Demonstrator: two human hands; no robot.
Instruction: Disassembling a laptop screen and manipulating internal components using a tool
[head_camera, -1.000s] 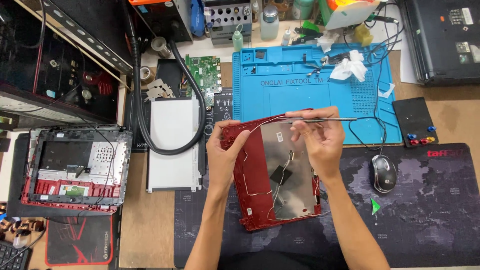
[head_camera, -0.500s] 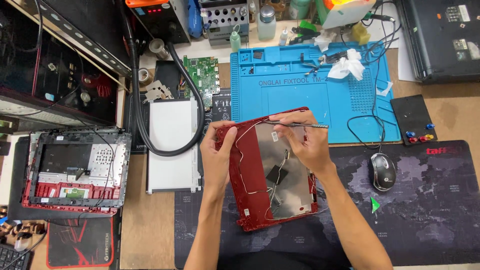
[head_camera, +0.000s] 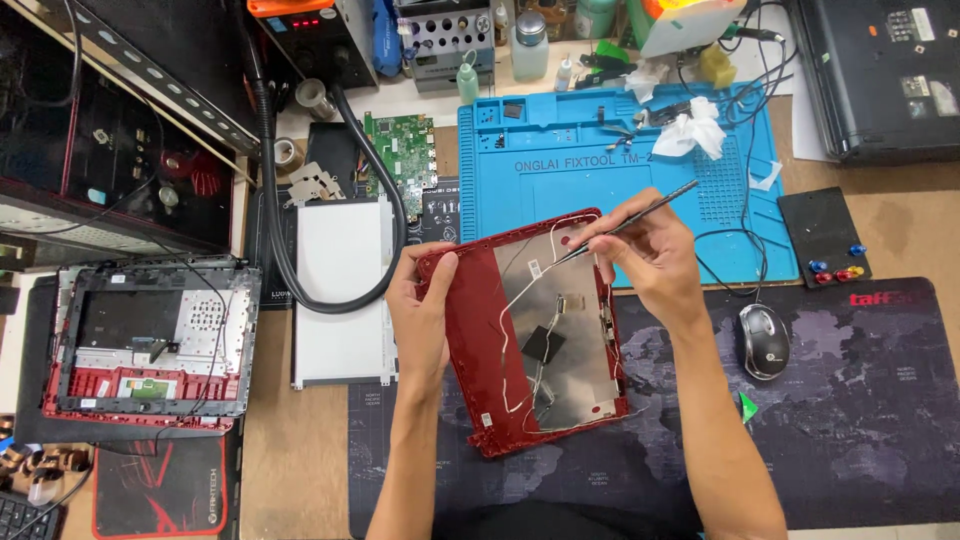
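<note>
A red laptop lid shell (head_camera: 480, 350) lies open side up on the dark desk mat (head_camera: 850, 400), with a silver foil lining, a white cable and a small black patch inside. My left hand (head_camera: 425, 300) grips its upper left edge, thumb over the rim. My right hand (head_camera: 650, 255) holds a thin metal probe (head_camera: 640, 215) like a pen. The probe's tip touches the inside of the shell near its top edge.
A blue repair mat (head_camera: 600, 160) with tissue and small parts lies behind the shell. A mouse (head_camera: 765, 340) sits to the right, a small black tray with coloured bits beyond it. A white panel (head_camera: 340, 290), a black hose, a green circuit board and a stripped laptop base (head_camera: 150, 340) are left.
The shell has been turned and tilted a little between the frames. My right hand has swung the probe from nearly level to slanted, its tip down into the shell's top area.
</note>
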